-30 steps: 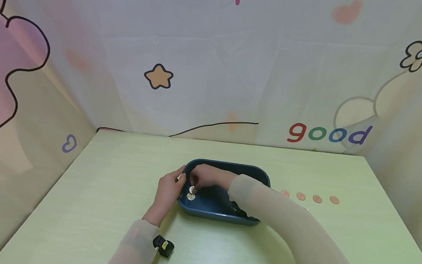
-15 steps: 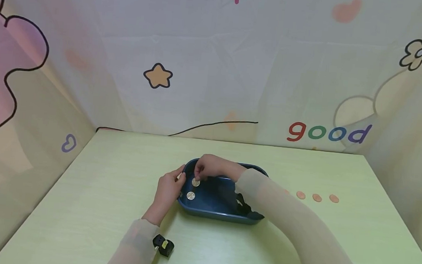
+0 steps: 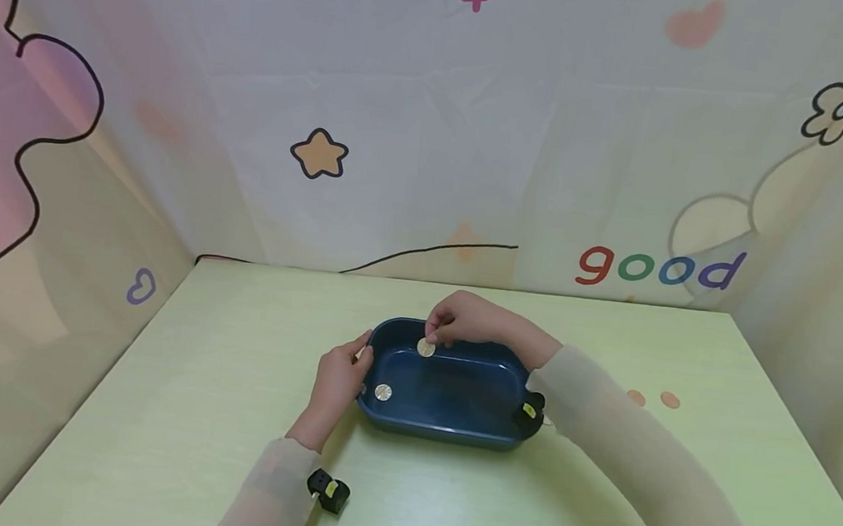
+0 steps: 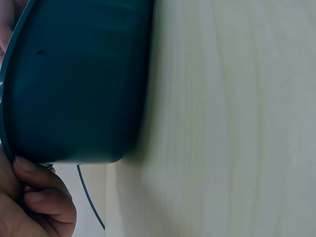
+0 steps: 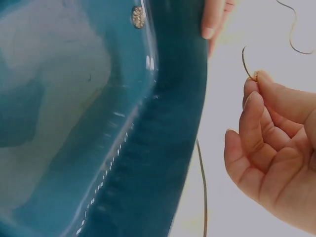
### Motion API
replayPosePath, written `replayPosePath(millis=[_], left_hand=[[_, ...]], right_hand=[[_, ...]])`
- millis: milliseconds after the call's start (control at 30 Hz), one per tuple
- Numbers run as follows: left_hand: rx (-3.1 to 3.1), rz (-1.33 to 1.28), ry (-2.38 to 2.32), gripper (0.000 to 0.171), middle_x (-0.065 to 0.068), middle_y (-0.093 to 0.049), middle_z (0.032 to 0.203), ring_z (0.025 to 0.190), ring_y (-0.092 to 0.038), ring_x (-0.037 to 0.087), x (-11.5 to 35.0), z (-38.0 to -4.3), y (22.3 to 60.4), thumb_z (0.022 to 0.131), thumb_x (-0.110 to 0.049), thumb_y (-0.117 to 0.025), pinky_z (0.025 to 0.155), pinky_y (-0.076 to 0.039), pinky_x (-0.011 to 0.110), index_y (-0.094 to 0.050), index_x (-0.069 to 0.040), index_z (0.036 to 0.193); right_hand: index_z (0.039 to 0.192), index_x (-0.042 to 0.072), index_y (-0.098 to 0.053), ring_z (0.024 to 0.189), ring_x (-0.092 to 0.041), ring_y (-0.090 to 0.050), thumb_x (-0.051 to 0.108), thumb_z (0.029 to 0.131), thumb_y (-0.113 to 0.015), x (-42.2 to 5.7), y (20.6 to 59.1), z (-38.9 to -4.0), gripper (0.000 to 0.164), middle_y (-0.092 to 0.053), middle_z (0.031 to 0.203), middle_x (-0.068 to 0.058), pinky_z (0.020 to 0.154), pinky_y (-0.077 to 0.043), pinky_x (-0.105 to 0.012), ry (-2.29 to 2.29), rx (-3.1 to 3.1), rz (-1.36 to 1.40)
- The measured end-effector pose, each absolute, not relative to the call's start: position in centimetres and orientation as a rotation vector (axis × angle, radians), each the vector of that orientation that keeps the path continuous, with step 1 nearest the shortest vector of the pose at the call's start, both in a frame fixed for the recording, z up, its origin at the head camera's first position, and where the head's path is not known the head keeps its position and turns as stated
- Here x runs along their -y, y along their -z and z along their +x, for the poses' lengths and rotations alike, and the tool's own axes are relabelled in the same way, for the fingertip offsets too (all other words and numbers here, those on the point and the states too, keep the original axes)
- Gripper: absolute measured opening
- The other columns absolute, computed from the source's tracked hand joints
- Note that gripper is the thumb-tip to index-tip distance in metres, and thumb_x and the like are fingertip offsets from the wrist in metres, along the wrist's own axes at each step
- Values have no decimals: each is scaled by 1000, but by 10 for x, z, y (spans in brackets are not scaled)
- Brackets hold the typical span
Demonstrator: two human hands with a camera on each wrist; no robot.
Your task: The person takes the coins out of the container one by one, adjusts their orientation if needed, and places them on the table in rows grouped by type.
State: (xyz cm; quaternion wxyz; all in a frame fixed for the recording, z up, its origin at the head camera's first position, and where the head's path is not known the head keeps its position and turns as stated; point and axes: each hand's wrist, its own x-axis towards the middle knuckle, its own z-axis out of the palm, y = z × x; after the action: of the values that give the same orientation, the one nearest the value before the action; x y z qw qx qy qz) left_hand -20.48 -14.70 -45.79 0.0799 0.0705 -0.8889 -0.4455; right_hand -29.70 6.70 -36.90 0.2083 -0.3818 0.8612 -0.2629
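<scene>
My left hand (image 3: 339,377) grips the left rim of a dark blue rectangular tray (image 3: 444,437); its curled fingers (image 4: 47,190) show at the tray's corner in the left wrist view. Over the tray's far side, my right hand (image 3: 473,318) pinches a shiny coin (image 3: 426,348) between thumb and fingertips. From the right wrist, that hand (image 5: 276,143) appears outside the rim, and only a sliver of the pinched coin shows. A second shiny coin (image 3: 383,392) lies on the tray floor near the left end.
Two copper-coloured coins (image 3: 669,400) show on the pale green table (image 3: 228,413) to the right, partly behind the right sleeve (image 3: 626,415). A black wrist camera (image 3: 529,413) hangs over the tray's right end. A printed curtain (image 3: 420,112) stands behind.
My right hand has lifted one coin from the tray's left end and carried it up and right to the far rim. The left hand stays at the tray's left side.
</scene>
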Motion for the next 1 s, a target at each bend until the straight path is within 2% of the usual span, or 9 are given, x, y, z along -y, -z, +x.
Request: replayPosePath(millis=[367,533,600,700,900,1000], left_hand=[[2671,234,1336,41,-6,-35,55,47,-39,7,145,-204,457,102,-14,-55,49,-33,20,-61,-4,141],[2675,229,1335,40,-5,-36,55,48,-39,8,145,-204,458,102,-14,-55,49,-32,20,-61,-4,141],[2670,227,1346,41,-5,-36,55,48,-40,8,145,-204,458,102,-14,-55,49,-33,20,-60,-4,141],[2666,228,1358,41,-5,-36,55,48,-40,8,145,-204,457,102,-14,-55,48,-33,20,-60,-3,141],[2679,240,1366,42,-5,-36,55,48,-39,8,145,-204,456,102,-16,-55,49,-32,20,-59,-5,143],[2679,249,1374,42,-5,-36,56,48,-40,8,145,-205,456,103,-16,-54,49,-33,20,-59,-6,143]], right_hand=[[90,2,-72,75,-26,-63,13,98,-67,-119,365,-281,14,-69,80,-10,70,-48,-25,782,-2476,-895],[92,2,-71,75,-16,-61,13,98,-66,-143,365,-274,13,-70,86,-17,77,-57,-34,819,-2490,-843],[92,2,-70,75,-15,-60,12,98,-65,-150,366,-270,13,-70,87,-17,78,-57,-36,836,-2500,-831],[92,2,-70,76,-15,-60,11,98,-65,-160,367,-265,12,-70,89,-17,76,-55,-31,857,-2516,-803],[94,1,-70,77,-15,-59,7,99,-62,-176,373,-258,11,-71,88,-9,78,-55,-33,901,-2525,-744],[95,1,-70,77,-17,-58,7,99,-62,-183,376,-255,11,-69,85,-6,76,-52,-32,928,-2527,-735]])
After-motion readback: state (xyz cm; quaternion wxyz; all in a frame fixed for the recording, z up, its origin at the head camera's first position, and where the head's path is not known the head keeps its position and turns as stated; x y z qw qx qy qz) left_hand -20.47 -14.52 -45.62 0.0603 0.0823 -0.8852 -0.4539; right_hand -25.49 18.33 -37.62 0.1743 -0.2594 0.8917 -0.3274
